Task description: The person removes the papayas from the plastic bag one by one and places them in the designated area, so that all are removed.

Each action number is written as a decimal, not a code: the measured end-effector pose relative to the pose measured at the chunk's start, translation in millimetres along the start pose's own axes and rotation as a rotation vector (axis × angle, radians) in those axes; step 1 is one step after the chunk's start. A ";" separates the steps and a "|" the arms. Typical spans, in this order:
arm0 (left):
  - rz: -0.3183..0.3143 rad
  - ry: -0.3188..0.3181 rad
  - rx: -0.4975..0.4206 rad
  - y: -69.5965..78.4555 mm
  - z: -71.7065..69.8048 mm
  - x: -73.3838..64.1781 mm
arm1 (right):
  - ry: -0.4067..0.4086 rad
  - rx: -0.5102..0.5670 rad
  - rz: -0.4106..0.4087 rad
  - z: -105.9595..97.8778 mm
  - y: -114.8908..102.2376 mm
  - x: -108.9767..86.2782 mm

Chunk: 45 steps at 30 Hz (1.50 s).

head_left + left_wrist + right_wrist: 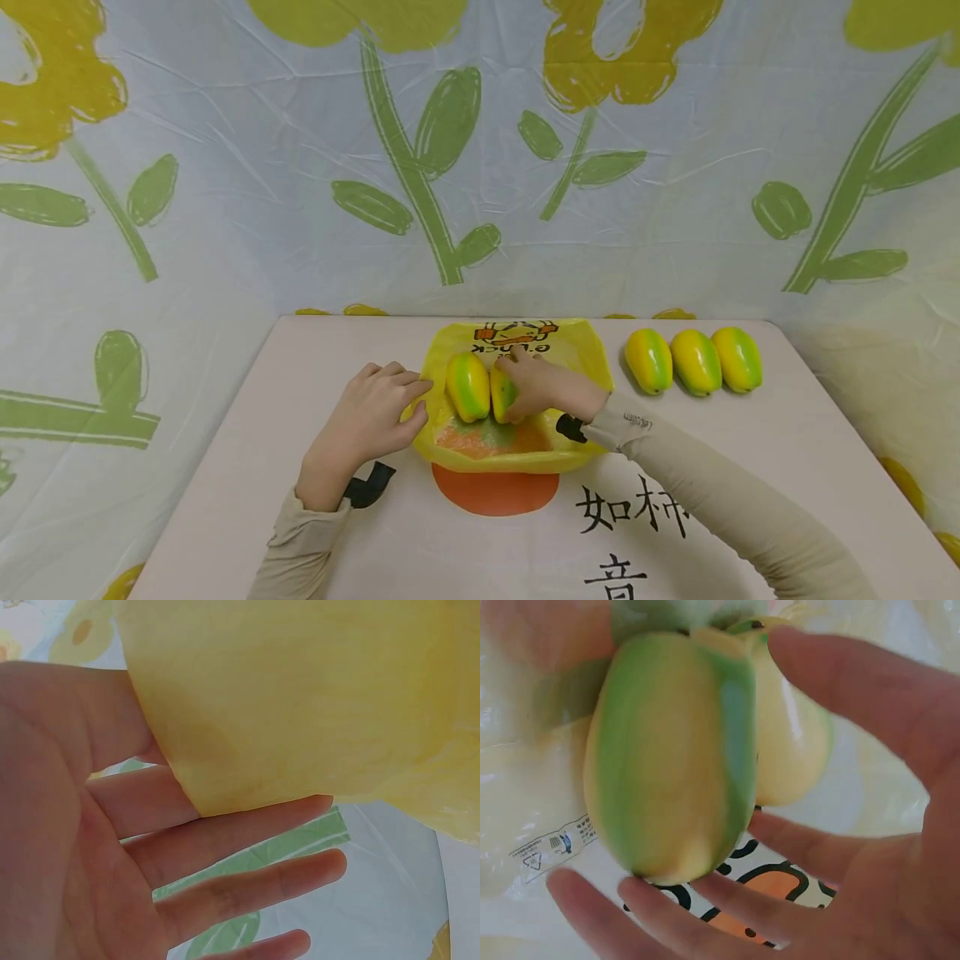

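Note:
A yellow plastic bag (592,367) with a printed cartoon lies spread on the table, two yellow-and-green papayas on it. My right hand (536,385) reaches over the right-hand papaya (795,742) and holds it lengthwise, thumb at one end and fingers at the other. Just left of it sits the other papaya (467,387), which looks large in the right wrist view. At the bag's left edge is my left hand (375,417), thumb and index apart and touching the bag. In the left wrist view the yellow plastic hides their tips, while the other fingers (255,889) extend straight.
Three more papayas (695,362) stand in a row at the table's back right. The pale table (300,367) carries a printed orange shape and black characters. A flower-patterned cloth (285,167) hangs behind and at the sides.

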<state>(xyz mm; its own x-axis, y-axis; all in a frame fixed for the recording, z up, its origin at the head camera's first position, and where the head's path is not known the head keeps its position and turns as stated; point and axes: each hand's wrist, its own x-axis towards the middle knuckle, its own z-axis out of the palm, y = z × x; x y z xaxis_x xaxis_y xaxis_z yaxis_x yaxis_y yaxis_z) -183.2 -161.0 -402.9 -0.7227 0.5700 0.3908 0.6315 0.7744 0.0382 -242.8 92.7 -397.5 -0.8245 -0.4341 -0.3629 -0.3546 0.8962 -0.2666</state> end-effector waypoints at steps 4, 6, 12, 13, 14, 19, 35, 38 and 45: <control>0.006 0.010 0.001 0.0 0.1 -0.5 | -0.059 0.012 0.013 -0.5 -1.2 0.1; 0.007 0.011 0.002 0.1 0.2 -0.4 | -0.080 0.006 0.012 0.4 -1.0 -0.2; 0.007 0.010 -0.007 0.8 0.5 1.3 | -0.115 -0.024 0.010 2.8 1.2 -1.8; 0.006 0.009 -0.009 0.8 0.6 1.5 | -0.118 -0.020 0.016 3.4 1.3 -2.1; 0.005 0.008 -0.011 0.8 0.6 1.5 | -0.121 -0.019 0.019 4.1 1.4 -2.0; 0.003 0.004 -0.009 0.5 0.7 1.2 | -0.120 -0.032 0.025 7.8 -0.1 -1.8; 0.009 0.001 0.004 -0.5 -1.6 0.2 | -0.085 -0.103 -0.058 4.1 -5.1 -3.5; 0.007 -0.002 0.005 -0.5 -1.8 -0.4 | -0.094 -0.098 -0.055 0.4 -6.3 -5.2; 0.004 -0.008 0.005 -0.2 -1.9 -0.5 | -0.093 -0.071 -0.086 -10.9 -6.7 -12.0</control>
<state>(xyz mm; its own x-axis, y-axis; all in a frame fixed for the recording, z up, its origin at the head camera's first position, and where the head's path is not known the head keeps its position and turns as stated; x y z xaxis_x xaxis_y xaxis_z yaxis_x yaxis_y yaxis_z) -182.5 -162.0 -401.4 -0.7222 0.5755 0.3837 0.6332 0.7733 0.0320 -235.4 92.9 -381.6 -0.7462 -0.5135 -0.4236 -0.4556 0.8579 -0.2374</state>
